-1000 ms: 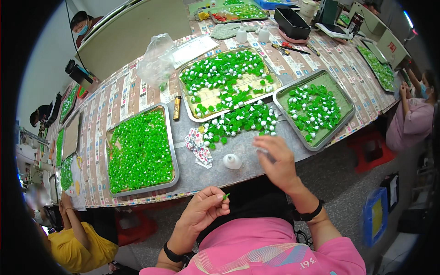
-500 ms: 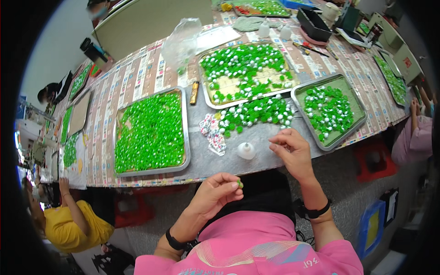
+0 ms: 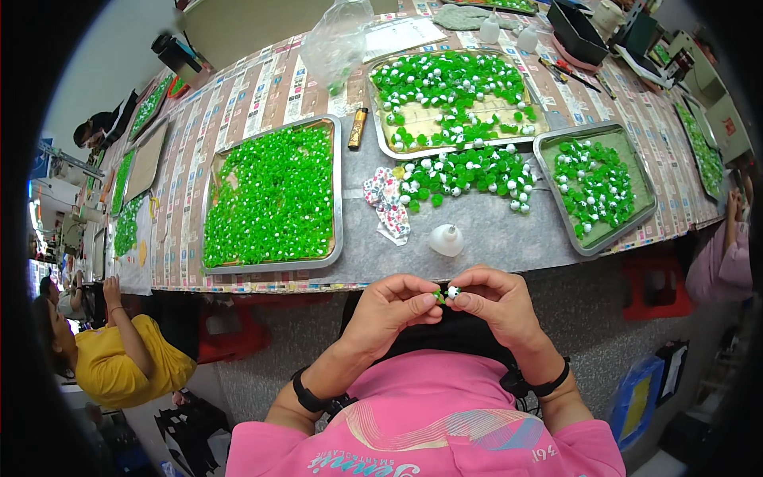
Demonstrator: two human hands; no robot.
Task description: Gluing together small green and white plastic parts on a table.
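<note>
Close in front of my body, just off the table's near edge, both hands meet fingertip to fingertip. My left hand pinches a small green piece. Between the thumb and finger of my right hand is a small white bead with dark spots. The two pieces are side by side; whether they touch I cannot tell. On the table beyond my hands stands a white squeeze bottle. Behind it lies a loose pile of green and white pieces, with a floral cloth at its left.
Metal trays of green pieces stand at left, far middle and right. A small brown-gold tube lies between trays. A plastic bag sits farther back. Co-workers are at left in yellow and at right.
My right hand has come down from above the table to meet my left, now with a white bead in its fingers. My left hand has shifted slightly right with the green piece. The view has tilted.
</note>
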